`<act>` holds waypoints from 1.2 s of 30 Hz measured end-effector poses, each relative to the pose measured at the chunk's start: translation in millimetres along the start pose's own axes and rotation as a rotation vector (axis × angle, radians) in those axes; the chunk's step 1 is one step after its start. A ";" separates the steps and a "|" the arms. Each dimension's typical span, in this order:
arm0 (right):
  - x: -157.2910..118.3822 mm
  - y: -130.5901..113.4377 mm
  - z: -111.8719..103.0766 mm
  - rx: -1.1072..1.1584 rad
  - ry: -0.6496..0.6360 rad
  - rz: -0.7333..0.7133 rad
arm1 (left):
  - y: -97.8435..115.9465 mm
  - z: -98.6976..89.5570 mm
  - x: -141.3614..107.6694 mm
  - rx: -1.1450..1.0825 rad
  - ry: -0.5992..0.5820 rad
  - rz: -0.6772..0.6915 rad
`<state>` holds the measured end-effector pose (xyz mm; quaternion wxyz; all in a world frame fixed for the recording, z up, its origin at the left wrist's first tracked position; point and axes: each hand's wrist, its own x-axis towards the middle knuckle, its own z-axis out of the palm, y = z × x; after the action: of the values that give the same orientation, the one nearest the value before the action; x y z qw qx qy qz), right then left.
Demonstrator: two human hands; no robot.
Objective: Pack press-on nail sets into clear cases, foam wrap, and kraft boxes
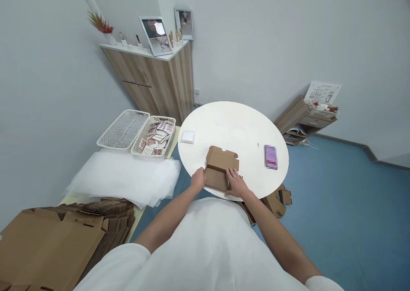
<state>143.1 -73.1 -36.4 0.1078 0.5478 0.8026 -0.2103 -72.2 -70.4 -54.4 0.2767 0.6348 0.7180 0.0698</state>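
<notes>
A small brown cardboard box [221,158] lies partly folded near the front edge of the round white table [230,124], its lid flap raised on the far side. My left hand [198,179] grips the box's left side wall, fingers closed against the cardboard. At the right side, my right hand [236,183] is closed on the other side wall, with some fingers reaching over it. The inside floor of the box shows between both hands. Parts of the side walls are hidden under my fingers.
A flat white packet [188,137] and a blurred purple item [270,157] lie on the table. To the left are flattened boxes [51,239], translucent sheets [128,173], and a basket [169,142] of cards. Folded boxes [275,203] sit below the table's right edge.
</notes>
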 end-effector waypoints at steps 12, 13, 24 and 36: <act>-4.2 3.8 -4.8 0.025 -0.001 -0.017 | -0.7 -18.3 6.5 0.017 -0.221 0.301; -6.8 6.6 -4.4 0.072 0.036 -0.005 | -0.2 -17.8 8.3 0.012 -0.226 0.300; -44.4 36.8 13.8 1.384 0.221 0.581 | 10.4 -4.3 6.0 -0.081 -0.226 0.240; -14.3 19.3 8.2 0.630 0.221 0.607 | 27.9 13.3 -7.8 -0.106 -0.220 0.226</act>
<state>165.9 -82.7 -42.2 -0.0938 0.7837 0.5091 -0.3433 -41.1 -76.0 -50.5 0.3771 0.6997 0.6030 0.0685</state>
